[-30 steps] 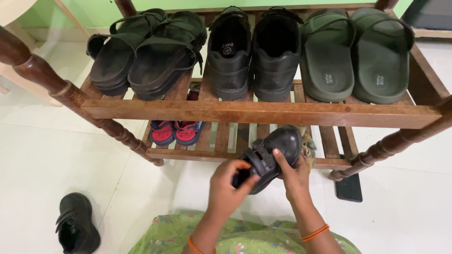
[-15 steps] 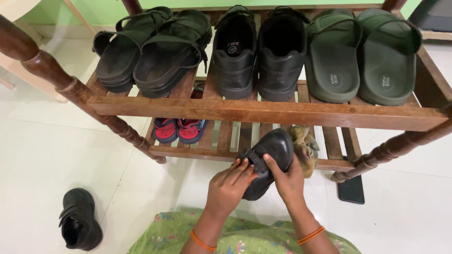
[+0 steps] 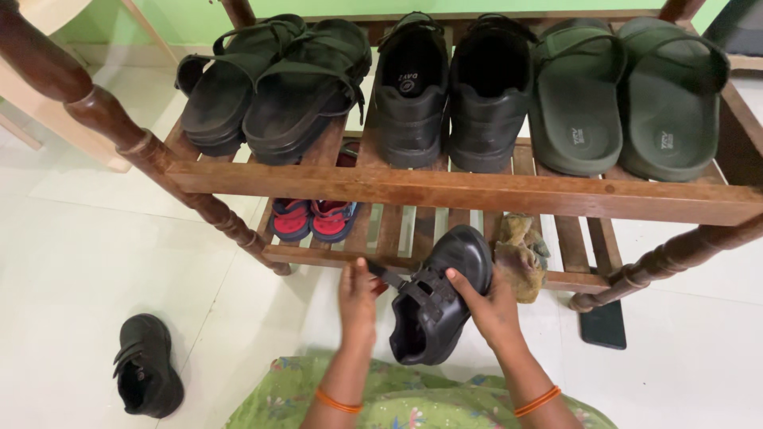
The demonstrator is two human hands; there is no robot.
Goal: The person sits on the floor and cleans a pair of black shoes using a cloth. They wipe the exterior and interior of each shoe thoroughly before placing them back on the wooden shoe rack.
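A small black shoe (image 3: 439, 295) with straps is held in front of the lower shelf of a wooden shoe rack (image 3: 445, 191). My right hand (image 3: 491, 307) grips its side near the toe. My left hand (image 3: 358, 297) pinches the end of one strap, pulled out to the left. The shoe's opening faces me. Its matching black shoe (image 3: 146, 376) lies on the white floor at lower left, apart from both hands.
The top shelf carries dark sandals (image 3: 270, 79), black shoes (image 3: 449, 87) and green slides (image 3: 624, 99). Small red and blue sandals (image 3: 311, 219) and a crumpled cloth (image 3: 520, 253) sit on the lower shelf. A dark phone (image 3: 604, 324) lies on the floor at right.
The shoe has turned so its opening faces me, and my left hand has pulled a strap out to the left. The view has shifted slightly.
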